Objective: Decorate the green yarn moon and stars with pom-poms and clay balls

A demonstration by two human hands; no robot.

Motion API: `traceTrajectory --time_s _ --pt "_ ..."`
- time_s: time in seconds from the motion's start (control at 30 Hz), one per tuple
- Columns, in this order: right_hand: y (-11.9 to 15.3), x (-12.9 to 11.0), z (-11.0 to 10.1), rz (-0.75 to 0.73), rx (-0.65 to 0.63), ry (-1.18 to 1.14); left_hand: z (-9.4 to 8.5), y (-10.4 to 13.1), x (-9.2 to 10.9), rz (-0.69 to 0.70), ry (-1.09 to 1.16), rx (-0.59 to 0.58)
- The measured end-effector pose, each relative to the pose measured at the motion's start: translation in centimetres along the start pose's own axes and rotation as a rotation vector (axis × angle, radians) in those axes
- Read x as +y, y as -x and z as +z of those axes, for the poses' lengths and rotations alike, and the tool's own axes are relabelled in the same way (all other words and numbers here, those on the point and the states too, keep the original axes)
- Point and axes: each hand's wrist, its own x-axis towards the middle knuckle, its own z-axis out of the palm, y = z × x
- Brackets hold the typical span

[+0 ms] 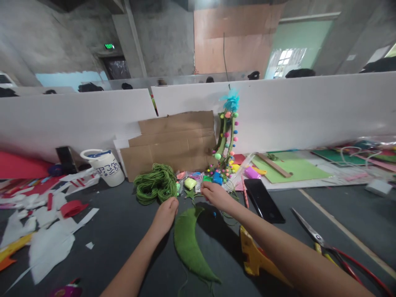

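Observation:
A green crescent moon shape (pixel 189 240) lies on the dark table between my forearms, with loose green yarn ends by its lower tip. My left hand (pixel 166 212) is closed beside the crescent's upper left, close to a bundle of green yarn (pixel 156 181). My right hand (pixel 215 194) is closed above the crescent's upper tip, its fingers pinched together. Anything in either hand is too small or hidden to make out. A small green star (pixel 189 194) sits between the hands, just above the crescent. Near it lies a pale yellow packet (pixel 190 183).
Behind stand cardboard (pixel 173 150) and a decoration with colourful pom-poms (pixel 227 136). To the right lie a black phone (pixel 263 200), scissors (pixel 318 238) and a yellow glue gun (pixel 251 255), partly under my right forearm. A white cup (pixel 108 169) and paper scraps (pixel 51 247) are left.

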Motion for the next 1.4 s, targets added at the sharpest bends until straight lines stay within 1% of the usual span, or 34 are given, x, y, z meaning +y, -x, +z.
traceTrajectory --time_s 0.13,0.23,0.33,0.47,0.6,0.7,0.77,0.87,0.97,1.03,1.13,1.23,1.3,1.4 --pt "1.5 -0.4 1.6 0.055 -0.033 0.005 -0.3 0.7 0.0 0.057 -0.043 -0.074" --pt "2.1 -1.0 3.0 0.039 -0.055 0.049 -0.4 1.6 0.1 0.072 -0.09 -0.119" --pt "2.3 -1.6 3.5 -0.064 -0.055 0.097 -0.5 2.8 0.4 0.118 -0.129 -0.156" --pt "2.4 -1.8 3.4 -0.231 -0.091 0.165 -0.6 4.0 0.5 0.22 -0.172 -0.215" --pt "2.4 -1.6 3.5 -0.305 -0.129 0.206 -0.7 4.6 0.3 0.268 -0.222 -0.266" --pt "2.1 -1.6 4.0 -0.321 -0.159 0.186 -0.7 4.7 0.2 0.294 -0.249 -0.286" --pt "1.7 -1.8 4.3 -0.29 -0.158 0.15 -0.7 4.7 0.1 0.307 -0.264 -0.298" --pt "1.3 -2.1 4.3 -0.135 -0.078 0.077 -0.8 4.9 0.0 0.321 -0.285 -0.314" --pt "1.8 -2.0 3.3 0.052 0.018 -0.03 -1.0 5.0 0.0 0.343 -0.309 -0.318" --pt "2.8 -1.7 2.4 0.121 0.03 -0.122 -0.9 5.2 0.1 0.363 -0.331 -0.311" --pt "5.2 -1.1 1.6 0.17 -0.006 -0.256 -0.5 5.5 0.3 0.387 -0.376 -0.287" --pt "7.3 -0.9 1.6 0.208 -0.029 -0.351 0.1 5.8 0.5 0.411 -0.421 -0.273" --pt "8.2 -1.0 1.9 0.218 -0.032 -0.395 0.3 6.0 0.5 0.425 -0.443 -0.268" --pt "8.6 -1.8 2.3 0.203 -0.053 -0.437 0.6 6.1 0.6 0.423 -0.456 -0.245"
